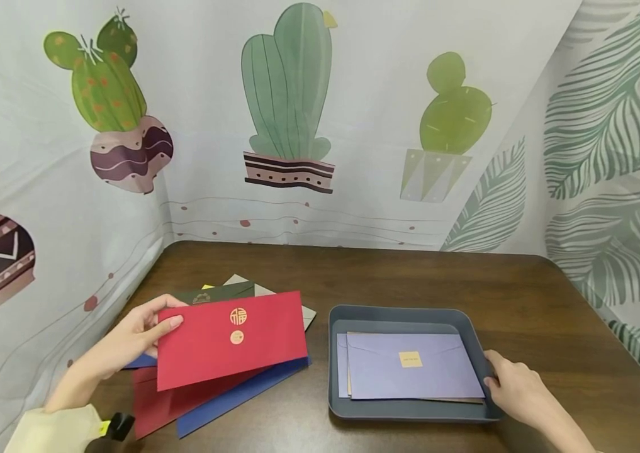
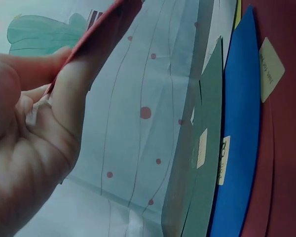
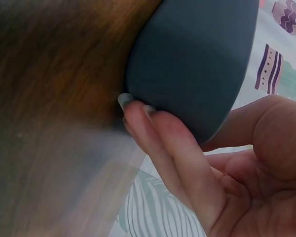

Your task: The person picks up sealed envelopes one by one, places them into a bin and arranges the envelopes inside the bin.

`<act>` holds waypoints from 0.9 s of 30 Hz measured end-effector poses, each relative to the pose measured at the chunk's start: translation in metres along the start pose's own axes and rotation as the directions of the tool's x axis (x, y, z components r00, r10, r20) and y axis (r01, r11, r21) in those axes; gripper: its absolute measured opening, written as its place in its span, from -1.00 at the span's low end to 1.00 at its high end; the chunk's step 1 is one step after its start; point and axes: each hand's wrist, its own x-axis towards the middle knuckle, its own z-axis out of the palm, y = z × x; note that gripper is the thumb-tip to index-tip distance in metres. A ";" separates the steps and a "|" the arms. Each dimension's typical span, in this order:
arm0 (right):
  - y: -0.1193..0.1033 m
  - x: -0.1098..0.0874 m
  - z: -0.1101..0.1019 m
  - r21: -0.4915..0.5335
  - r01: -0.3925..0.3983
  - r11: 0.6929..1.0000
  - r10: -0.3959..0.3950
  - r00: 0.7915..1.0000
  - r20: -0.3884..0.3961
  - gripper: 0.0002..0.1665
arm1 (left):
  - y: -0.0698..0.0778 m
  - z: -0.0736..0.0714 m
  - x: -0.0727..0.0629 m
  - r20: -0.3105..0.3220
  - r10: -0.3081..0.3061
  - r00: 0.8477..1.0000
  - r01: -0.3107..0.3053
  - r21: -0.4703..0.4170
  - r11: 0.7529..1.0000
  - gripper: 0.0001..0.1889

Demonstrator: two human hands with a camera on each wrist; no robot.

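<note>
We see the left hand [image 1: 137, 328] pinching one end of a red envelope [image 1: 274, 336] above the envelope pile [image 1: 246, 395], its long axis running left to right, the free end angled slightly toward the wall. We read a gold 福 [image 1: 238, 316] on it, over a round seal [image 1: 237, 337] too small to decipher. Further right, our right hand [image 1: 515, 385] grips the grey tray [image 1: 399, 313], whose lavender envelope [image 1: 387, 385] bears an illegible square label [image 1: 410, 359].

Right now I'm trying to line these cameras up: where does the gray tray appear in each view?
Head: gray tray, lower right of center.
Left wrist: not in it.
Right wrist: tray, upper middle, held by the right hand.
Shared landmark: striped-pot cactus print, all three.
</note>
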 end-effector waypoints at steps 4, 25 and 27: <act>-0.001 0.001 -0.001 -0.005 -0.002 1.000 0.002 1.000 -0.007 -0.54 | -0.003 0.003 0.002 -0.004 0.028 1.000 -0.028 -0.019 0.999 -0.79; 0.001 0.000 0.003 -0.037 0.018 0.999 -0.020 0.998 -0.063 -0.54 | 0.006 0.028 0.019 0.067 0.077 0.995 -0.072 -0.077 0.994 -0.78; 0.002 0.000 0.002 -0.039 0.019 0.999 -0.022 0.998 -0.065 -0.54 | 0.007 0.030 0.020 0.071 0.084 0.994 -0.077 -0.092 0.993 -0.78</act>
